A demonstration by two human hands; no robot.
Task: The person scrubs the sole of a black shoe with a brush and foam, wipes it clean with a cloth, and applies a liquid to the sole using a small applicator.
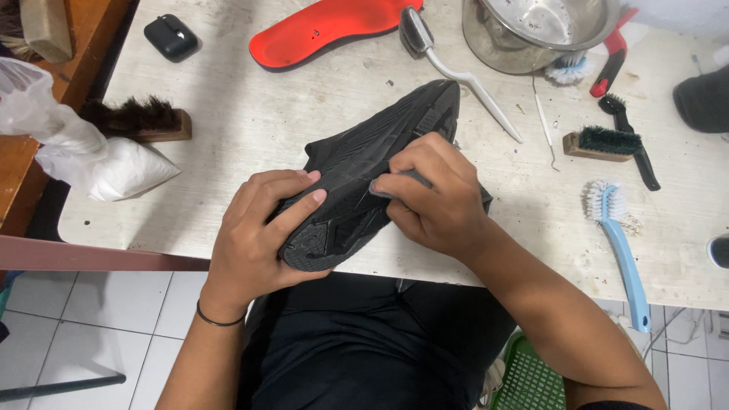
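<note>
- You hold a black shoe [357, 182] sole-up over the near edge of the worktop [304, 114], its heel toward you and its toe pointing to the far edge.
- Your left hand [258, 228] is clamped on the heel end of the shoe, thumb laid along the sole and fingers wrapped beneath.
- Your right hand [437, 193] is closed on a small grey pad [395, 182], pressing it against the sole near the middle of the shoe.
- The two hands sit close together on the shoe, just beside each other but not touching.
- Beyond the toe, toward the far edge, lies a white long-handled brush [456, 68], with a red insole [326, 26] to its left and a steel bowl [535, 30] to its right.
- At the right side of the worktop lie a wooden brush with dark bristles [604, 143], a black slim brush [630, 140] and, nearer the near edge, a light blue brush [619, 243] with white bristles.
- A red-handled tool [611, 61] rests beside the bowl.
- At the left side sit a wooden brush with black hair [140, 121] and a white plastic bag [83, 152]; a small black case [171, 36] lies near the far left corner.
</note>
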